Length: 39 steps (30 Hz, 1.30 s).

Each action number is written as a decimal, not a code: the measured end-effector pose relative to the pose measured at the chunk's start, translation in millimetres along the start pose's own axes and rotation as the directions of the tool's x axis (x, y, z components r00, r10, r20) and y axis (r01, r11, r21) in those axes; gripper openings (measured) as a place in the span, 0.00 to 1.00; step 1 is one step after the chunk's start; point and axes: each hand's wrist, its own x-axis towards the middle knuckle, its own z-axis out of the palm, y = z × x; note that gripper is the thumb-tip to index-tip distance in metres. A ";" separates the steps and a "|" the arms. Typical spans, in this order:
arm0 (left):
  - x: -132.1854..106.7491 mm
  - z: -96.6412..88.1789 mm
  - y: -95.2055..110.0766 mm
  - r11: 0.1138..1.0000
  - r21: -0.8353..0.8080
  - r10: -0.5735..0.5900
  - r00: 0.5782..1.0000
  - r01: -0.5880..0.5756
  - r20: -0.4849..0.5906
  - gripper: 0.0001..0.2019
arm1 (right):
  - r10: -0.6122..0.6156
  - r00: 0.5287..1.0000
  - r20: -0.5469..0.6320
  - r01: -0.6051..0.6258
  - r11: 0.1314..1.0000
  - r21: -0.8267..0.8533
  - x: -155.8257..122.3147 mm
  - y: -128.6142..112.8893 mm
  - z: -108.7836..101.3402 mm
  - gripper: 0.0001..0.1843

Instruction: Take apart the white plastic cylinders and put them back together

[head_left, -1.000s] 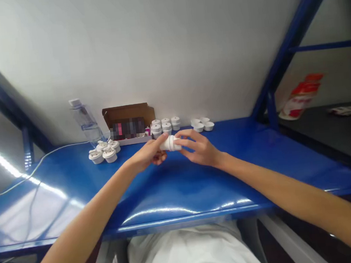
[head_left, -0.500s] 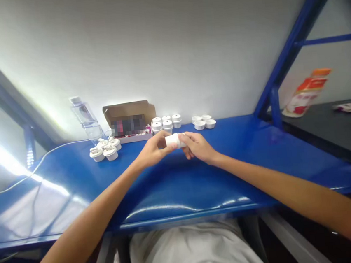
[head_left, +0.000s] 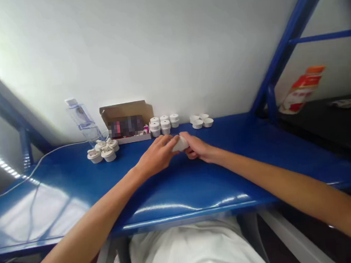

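Both hands meet over the middle of the blue bench (head_left: 199, 187) around one small white round plastic part (head_left: 181, 143). My left hand (head_left: 157, 154) lies over its left side with fingers curled onto it. My right hand (head_left: 197, 148) grips its right end, fingers wrapped round. Most of the part is hidden between the fingers. Just behind the hands stand stacked white round parts (head_left: 162, 124) by the wall.
A cluster of white plug-like parts (head_left: 102, 151) sits at the left, a clear water bottle (head_left: 81, 122) and an open cardboard box (head_left: 127, 121) behind it. Shallow white caps (head_left: 202, 121) lie at the right. A white cable (head_left: 27, 174) runs left. Blue frame posts (head_left: 280, 55) rise on the right.
The two hands have closed in tighter on the white part and dropped slightly toward the bench. The part shows less than before. The view has shifted a little.
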 end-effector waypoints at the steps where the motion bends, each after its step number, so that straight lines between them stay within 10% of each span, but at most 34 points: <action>1: 0.4 -0.3 -1.5 1.000 -0.013 -0.019 1.000 0.019 0.000 0.20 | -0.080 0.996 -0.039 0.076 0.993 -0.091 2.2 0.3 -4.0 0.28; 6: -2.7 0.0 -10.6 0.987 -0.073 -0.133 0.986 0.141 0.097 0.16 | -0.501 0.831 -0.240 0.253 0.726 -0.640 23.1 8.6 -35.7 0.22; 11: -5.5 2.6 -7.9 0.982 -0.060 -0.159 0.962 0.177 0.223 0.12 | -0.588 0.734 -0.340 0.277 0.716 -0.641 44.0 20.2 -57.6 0.20; 22: -4.6 0.5 -2.2 0.988 0.008 -0.149 0.948 0.153 0.281 0.12 | -0.594 0.803 0.044 0.400 0.482 -0.779 55.2 39.1 -47.5 0.20; 29: -7.4 -32.0 -40.8 0.879 0.369 -0.393 0.897 0.302 0.202 0.17 | -0.592 0.787 -0.174 0.027 0.315 -0.949 51.3 28.8 -83.1 0.30; 34: -27.0 -67.4 -85.2 0.558 0.625 -0.691 0.723 0.546 -0.014 0.23 | -0.486 0.853 -0.190 0.062 0.456 -0.888 43.9 21.6 -83.9 0.29; 39: -35.2 -78.2 -101.9 0.509 0.603 -0.796 0.603 0.615 0.057 0.24 | -0.333 0.938 -0.100 0.252 0.847 -0.468 38.1 16.1 -53.7 0.21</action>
